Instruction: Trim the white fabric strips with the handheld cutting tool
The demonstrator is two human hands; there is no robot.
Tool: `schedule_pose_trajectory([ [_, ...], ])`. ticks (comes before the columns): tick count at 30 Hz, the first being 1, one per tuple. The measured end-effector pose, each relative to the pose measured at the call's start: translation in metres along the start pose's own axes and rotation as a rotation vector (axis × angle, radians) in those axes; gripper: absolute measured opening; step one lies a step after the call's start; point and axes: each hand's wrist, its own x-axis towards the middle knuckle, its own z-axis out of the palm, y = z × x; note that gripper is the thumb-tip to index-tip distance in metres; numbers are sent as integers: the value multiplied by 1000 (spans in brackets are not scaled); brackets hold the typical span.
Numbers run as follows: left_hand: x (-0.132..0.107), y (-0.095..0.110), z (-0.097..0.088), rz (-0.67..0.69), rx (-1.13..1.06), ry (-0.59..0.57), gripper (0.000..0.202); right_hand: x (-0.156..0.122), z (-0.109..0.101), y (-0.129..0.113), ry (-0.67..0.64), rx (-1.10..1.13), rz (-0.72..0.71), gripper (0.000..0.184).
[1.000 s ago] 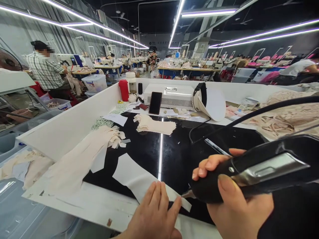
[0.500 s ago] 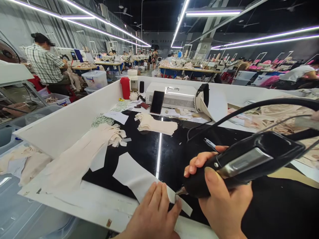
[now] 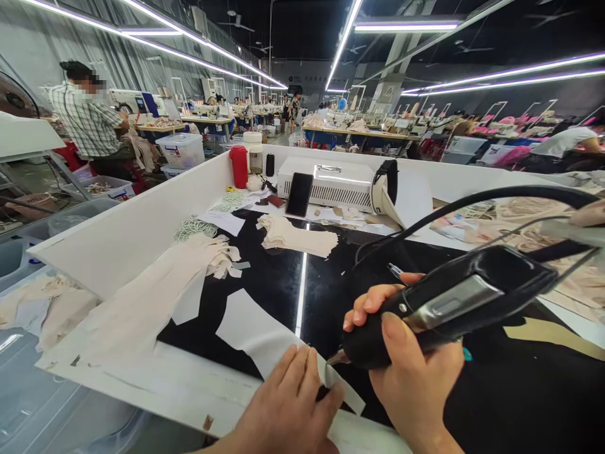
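A curved pale fabric piece (image 3: 258, 328) lies on the black table surface, its lower right end narrowing to a strip. My left hand (image 3: 295, 397) presses down on this piece, fingers laid out together and thumb a little apart. Wrapped round a black corded hand tool (image 3: 454, 302) is my right hand (image 3: 416, 372). The tool's pointed metal tip (image 3: 338, 358) is at the fabric's edge, just right of my left fingers. Beneath my left palm the fabric is hidden.
A stack of cream fabric pieces (image 3: 300, 236) lies farther back, and a longer pile (image 3: 155, 296) to the left. Behind stand a phone (image 3: 299, 194), a white metal box (image 3: 326, 180) and a red cup (image 3: 239, 167). The tool's thick black cable (image 3: 491, 192) arches at right.
The tool and my right hand have shifted slightly left, the tip moving along the fabric edge closer to my left fingers. My left hand has hardly moved.
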Motion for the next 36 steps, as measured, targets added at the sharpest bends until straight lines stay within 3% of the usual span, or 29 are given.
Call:
schedule_pose_trajectory([
  [4,-2,-14,-11,6,-174,-73,67,-4,0,-4,3,4,-19,36],
  [11,-2,-35,-36,-62,-471,-315,54,-12,1,-8,25,-13,-13,37],
  [25,-12,-23,-23,-70,-412,-215,71,-13,3,-13,15,19,-13,36],
  [36,-13,-21,-21,-66,-383,-156,74,-5,13,-8,25,48,-15,36],
])
